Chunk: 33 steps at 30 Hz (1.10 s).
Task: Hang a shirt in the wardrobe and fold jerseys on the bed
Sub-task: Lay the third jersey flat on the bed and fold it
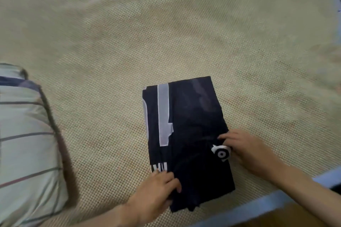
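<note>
From the head camera, looking down, a dark jersey (191, 134) with white printed panels lies folded into a tall rectangle on the woven mat of the bed (110, 61), a little right of centre and toward six o'clock in the frame. Its long axis runs from about five o'clock near the person to eleven o'clock away from them, tilted slightly left at the far end; which end is collar and which is hem I cannot tell. The left hand (156, 188) rests on the near left corner at about seven o'clock of the garment, fingers (171, 180) curled over the edge and apparently gripping the cloth. The right hand (239, 145) sits on the right edge at about four o'clock, its fingers bent and seeming to pinch the fold beside a round white badge (221, 153); blur makes the exact grip uncertain. The cloth looks thin, soft and light, with no stiffness of its own, so it would likely sag and lose its fold if lifted by one corner. My judgement is that the safest hold is on the two long edges or both near corners together, keeping the layers pressed flat. A striped pillow (24, 143) lies well apart at nine o'clock, and a pale blue bed edge (258, 206) runs along five o'clock.
</note>
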### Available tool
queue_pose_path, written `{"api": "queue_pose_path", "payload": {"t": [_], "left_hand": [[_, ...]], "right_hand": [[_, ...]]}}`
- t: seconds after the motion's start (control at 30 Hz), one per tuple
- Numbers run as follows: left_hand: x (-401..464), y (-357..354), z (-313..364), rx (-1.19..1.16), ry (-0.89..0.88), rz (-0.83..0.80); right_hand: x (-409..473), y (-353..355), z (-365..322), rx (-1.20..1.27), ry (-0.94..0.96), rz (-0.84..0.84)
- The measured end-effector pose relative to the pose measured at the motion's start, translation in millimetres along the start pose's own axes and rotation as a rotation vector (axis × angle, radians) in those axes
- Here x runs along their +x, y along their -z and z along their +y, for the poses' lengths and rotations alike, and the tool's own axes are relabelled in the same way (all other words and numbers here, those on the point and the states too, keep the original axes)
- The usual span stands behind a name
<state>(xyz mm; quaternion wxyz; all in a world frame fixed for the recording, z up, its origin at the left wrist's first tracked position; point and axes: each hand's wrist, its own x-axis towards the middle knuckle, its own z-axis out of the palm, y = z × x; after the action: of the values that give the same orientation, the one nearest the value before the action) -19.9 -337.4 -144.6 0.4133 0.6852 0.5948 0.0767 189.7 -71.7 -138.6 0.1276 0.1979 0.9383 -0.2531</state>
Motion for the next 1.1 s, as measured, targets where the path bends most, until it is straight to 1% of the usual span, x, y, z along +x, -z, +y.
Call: {"api": "queue_pose_path", "payload": {"t": [0.07, 0.1, 0.13, 0.2, 0.23, 0.27, 0.3, 0.37, 0.4, 0.43, 0.47, 0.5, 0.53, 0.6, 0.63, 0.67, 0.73, 0.8, 0.87, 0.93, 1.0, 1.03, 1.1], "left_hand": [[2.2, -20.6, 5.8, 0.06, 0.013, -0.003], [3.6, -26.3, 8.6, 0.068, 0.031, -0.001], [4.4, -28.5, 10.9, 0.042, 0.045, -0.011], [7.7, -18.0, 13.1, -0.01, 0.051, -0.082], [10.9, -6.2, 12.4, 0.018, 0.024, -0.09], [17.2, 10.3, 9.3, 0.069, 0.007, -0.062], [27.7, 32.4, 4.6, 0.112, 0.036, 0.021], [58.9, 78.1, -18.1, 0.155, 0.182, 0.291], [77.4, 101.1, -35.2, 0.197, 0.277, 0.409], [94.7, 121.8, -54.3, 0.256, 0.396, 0.45], [108.6, 140.4, -70.7, 0.302, 0.502, 0.403], [119.7, 155.2, -83.4, 0.301, 0.56, 0.32], [128.4, 166.3, -93.6, 0.263, 0.57, 0.247], [137.8, 182.3, -101.4, 0.164, 0.486, 0.111], [137.2, 188.7, -99.4, 0.125, 0.43, 0.065], [134.1, 195.8, -93.8, 0.089, 0.386, 0.054], [121.1, 210.1, -71.8, -0.008, 0.323, 0.103], [96.8, 214.8, -42.8, -0.127, 0.232, 0.143], [65.9, 205.5, -10.0, -0.186, 0.133, 0.162], [39.7, 179.4, 15.8, -0.15, 0.043, 0.118], [22.5, 135.7, 29.2, -0.038, -0.016, 0.04], [17.6, 108.8, 31.7, 0.031, -0.031, 0.006], [11.9, 53.0, 33.3, 0.155, -0.026, -0.031]], "right_hand": [[-7.0, -5.7, -0.9, -0.024, -0.006, -0.078], [-5.3, -0.7, -5.8, -0.013, -0.002, -0.087], [-1.2, 7.5, -11.1, 0.022, -0.037, -0.119], [10.3, 28.3, -20.1, 0.086, -0.112, -0.178], [16.9, 39.9, -23.1, 0.113, -0.147, -0.187], [26.5, 51.3, -24.4, 0.162, -0.178, -0.15], [40.1, 60.9, -24.6, 0.209, -0.213, -0.054], [74.2, 70.4, -23.6, 0.242, -0.282, 0.132], [94.3, 73.0, -23.2, 0.225, -0.312, 0.152], [114.3, 73.7, -23.1, 0.198, -0.32, 0.112], [132.2, 72.1, -23.5, 0.155, -0.301, 0.03], [148.0, 67.4, -22.3, 0.083, -0.283, -0.049], [160.5, 64.4, -22.8, -0.009, -0.264, -0.087], [170.7, 63.5, -24.5, -0.16, -0.241, -0.073], [168.1, 66.6, -27.5, -0.163, -0.227, -0.053], [160.8, 73.0, -29.5, -0.124, -0.212, -0.045], [132.7, 89.1, -34.2, -0.037, -0.174, 0.01], [94.0, 101.8, -41.2, -0.01, -0.14, 0.081], [48.6, 103.4, -54.5, 0.027, -0.086, 0.05], [1.2, 85.3, -68.8, 0.006, -0.007, 0.023], [-38.7, 51.0, -77.8, -0.134, 0.062, 0.045], [-54.2, 31.6, -79.6, -0.202, 0.061, 0.032], [-75.7, -7.2, -79.4, -0.278, 0.003, -0.029]]}}
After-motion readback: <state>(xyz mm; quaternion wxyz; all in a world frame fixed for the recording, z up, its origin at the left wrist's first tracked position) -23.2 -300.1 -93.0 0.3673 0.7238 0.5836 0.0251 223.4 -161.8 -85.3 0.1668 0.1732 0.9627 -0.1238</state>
